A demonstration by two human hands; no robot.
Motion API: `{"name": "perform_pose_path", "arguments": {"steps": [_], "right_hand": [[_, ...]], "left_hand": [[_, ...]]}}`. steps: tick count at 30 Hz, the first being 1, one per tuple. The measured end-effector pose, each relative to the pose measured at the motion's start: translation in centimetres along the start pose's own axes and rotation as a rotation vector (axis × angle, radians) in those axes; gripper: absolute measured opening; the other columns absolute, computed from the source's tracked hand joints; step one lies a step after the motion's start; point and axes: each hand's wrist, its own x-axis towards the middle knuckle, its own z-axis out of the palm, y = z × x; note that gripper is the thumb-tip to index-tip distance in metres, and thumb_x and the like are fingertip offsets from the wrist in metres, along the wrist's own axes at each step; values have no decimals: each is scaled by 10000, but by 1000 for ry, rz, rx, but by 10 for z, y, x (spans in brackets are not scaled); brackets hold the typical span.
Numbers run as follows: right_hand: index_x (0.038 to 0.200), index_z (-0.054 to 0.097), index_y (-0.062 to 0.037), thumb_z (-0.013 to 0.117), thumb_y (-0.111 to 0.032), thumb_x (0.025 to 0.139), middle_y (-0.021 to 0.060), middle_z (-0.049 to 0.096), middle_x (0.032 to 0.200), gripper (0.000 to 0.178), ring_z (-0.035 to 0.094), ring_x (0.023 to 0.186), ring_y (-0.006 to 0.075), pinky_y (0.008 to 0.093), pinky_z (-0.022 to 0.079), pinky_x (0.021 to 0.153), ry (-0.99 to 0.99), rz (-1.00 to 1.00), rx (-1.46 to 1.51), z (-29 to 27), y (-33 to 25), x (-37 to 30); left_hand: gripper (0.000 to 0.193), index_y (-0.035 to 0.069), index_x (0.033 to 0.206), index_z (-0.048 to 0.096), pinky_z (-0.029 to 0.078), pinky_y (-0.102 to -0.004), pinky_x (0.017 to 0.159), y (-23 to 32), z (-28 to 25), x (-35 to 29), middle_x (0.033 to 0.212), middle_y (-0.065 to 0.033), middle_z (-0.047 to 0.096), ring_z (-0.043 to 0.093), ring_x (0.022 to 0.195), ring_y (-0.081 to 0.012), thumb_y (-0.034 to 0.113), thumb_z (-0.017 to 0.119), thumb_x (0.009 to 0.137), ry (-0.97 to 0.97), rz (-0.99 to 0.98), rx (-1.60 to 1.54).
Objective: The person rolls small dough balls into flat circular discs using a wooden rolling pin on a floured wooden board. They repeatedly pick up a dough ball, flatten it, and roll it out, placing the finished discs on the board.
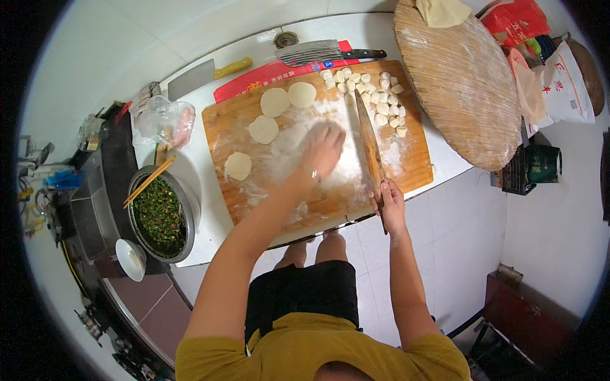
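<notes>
Ok, so both hands are at the wooden board, which sits on the white counter. R hand is wrapped round the near end of the rolling pin, right at the board's near edge. The rolling pin is long & thin at the tips, & runs over the R part of the board, w/ its near tip poking out past the edge. L hand is over the middle of the board, by a big patch of white flour. It's a blur, so can't tell if its fingers are spread or pressed together, or if it touches the flour.

Four flat dough rounds lie on the L part of the board. Lots of little dough lumps sit in the board's far R corner, near the rolling pin's far tip.

L of the board is a big metal bowl w/ chopped green mix in it, & chopsticks across its rim. Just behind the board, a knife w/ a black handle lies on a red bag. R of the board is a big round woven tray.
</notes>
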Motion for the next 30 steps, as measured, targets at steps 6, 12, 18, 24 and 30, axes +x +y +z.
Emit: {"name": "perform_pose_path", "arguments": {"steps": [6, 12, 18, 24, 30], "right_hand": [[1027, 590, -58, 573, -241, 946, 64, 621, 810, 200, 586, 662, 173, 288, 462, 565, -68, -359, -524, -7, 19, 21], [1112, 606, -71, 674, -282, 842, 122, 641, 1035, 349, 621, 857, 311, 357, 511, 693, -357, -874, -1325, 10, -9, 31], [1368, 441, -133, 562, -437, 882, 126, 379, 1455, 587, 408, 1293, 358, 499, 384, 1009, -165, -928, -1444, 60, -27, 73], [1506, 236, -237, 467, -571, 879, 82, 145, 1585, 747, 167, 1433, 381, 641, 110, 1112, -256, -872, -1674, 46, 4, 23], [1516, 194, -264, 483, -470, 894, 96, 149, 1581, 717, 162, 1431, 390, 681, 106, 1090, 21, -825, -1600, 70, -3, 72]], "left_hand": [[433, 38, 1237, 539, 426, -441, 976, 32, -57, -100, 1257, -150, 503, 493, 1134, -352, 118, 576, 814, -75, -33, -212], [637, 91, 1407, 419, 302, -490, 1086, 15, -92, -141, 1471, -172, 359, 331, 1357, -384, 247, 619, 822, 35, -317, -71], [749, 104, 1470, 304, 252, -525, 1112, -28, -65, -113, 1516, -166, 286, 269, 1392, -380, 301, 622, 821, -83, -385, 22], [709, 99, 1467, 302, 242, -514, 1123, -2, -80, -176, 1517, -158, 281, 272, 1384, -379, 378, 567, 872, -196, -367, -61], [717, 102, 1470, 297, 240, -510, 1123, -23, -70, -130, 1505, -162, 300, 273, 1377, -388, 395, 566, 873, -110, -392, 34]]}}
